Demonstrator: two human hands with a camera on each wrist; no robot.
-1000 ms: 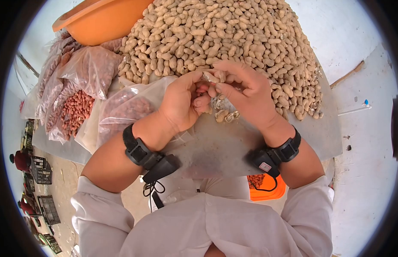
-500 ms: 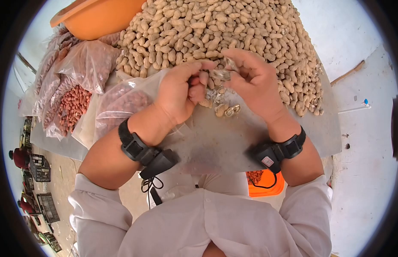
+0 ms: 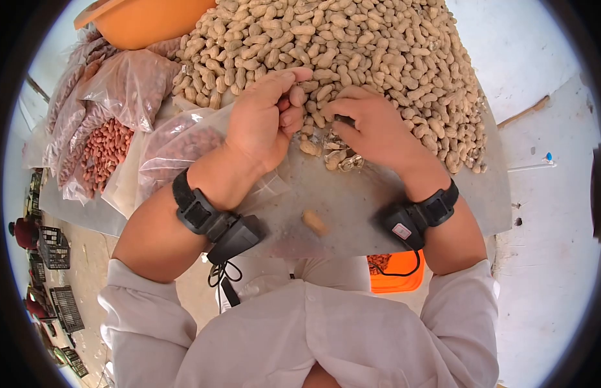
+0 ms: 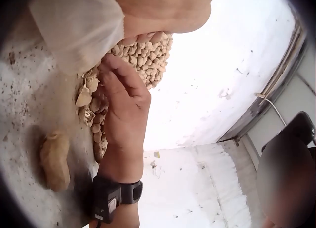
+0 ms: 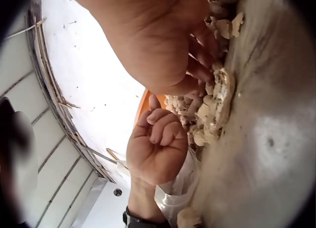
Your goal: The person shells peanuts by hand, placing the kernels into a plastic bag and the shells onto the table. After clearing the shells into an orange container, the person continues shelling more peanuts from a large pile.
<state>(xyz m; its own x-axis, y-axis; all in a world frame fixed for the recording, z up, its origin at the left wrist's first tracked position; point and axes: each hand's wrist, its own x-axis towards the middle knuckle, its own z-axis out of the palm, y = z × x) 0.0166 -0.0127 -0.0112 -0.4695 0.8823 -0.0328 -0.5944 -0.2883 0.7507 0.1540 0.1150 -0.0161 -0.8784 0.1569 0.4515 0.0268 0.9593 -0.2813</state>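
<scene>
In the head view the left hand is raised with curled fingers, something reddish like kernels showing between them. The right wrist view shows that left hand palm-on, fingers folded inward. Bent fingers of the right hand reach to the near edge of the peanut pile; whether they touch a pod is hidden. Broken shells lie just below that hand. One whole peanut sits apart on the grey table, also seen in the left wrist view as a tan pod.
Plastic bags of red kernels lie at the left, another clear bag beside the left forearm. An orange basin stands at the back left. Below the table edge is an orange container; black crates stand on the floor.
The hands have moved apart, the left one up and leftward. The shell pieces seen in the right hand are gone from it. A whole peanut now lies on the near tabletop.
</scene>
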